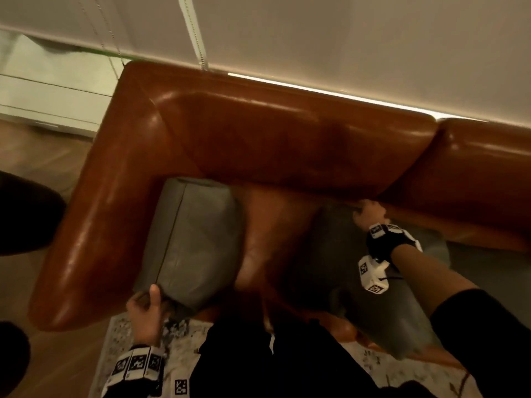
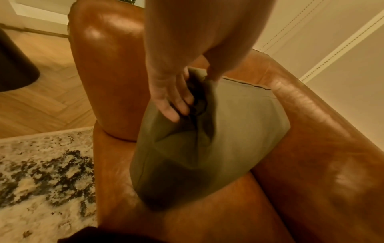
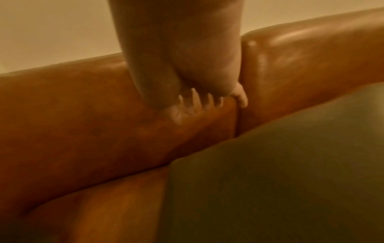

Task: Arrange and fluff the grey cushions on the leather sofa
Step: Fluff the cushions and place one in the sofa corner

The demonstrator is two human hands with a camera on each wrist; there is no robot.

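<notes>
1. Currently 2 grey cushions on the leather sofa (image 1: pixel 258 133): left cushion (image 1: pixel 195 239) beside the armrest, pinched at its near corner by the left hand (image 1: pixel 145 307).
2. Right cushion (image 1: pixel 382 282) flat on the seat, far edge gripped by the right hand (image 1: pixel 369 214).
3. Risk: slipping off the slick seat front if tugged by 1 corner only.
4. Likewise bunched filling, lopsided shape.

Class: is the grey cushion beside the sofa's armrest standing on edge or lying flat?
On edge: the cushion stands against the armrest, its top corner gripped by the left hand.
</notes>
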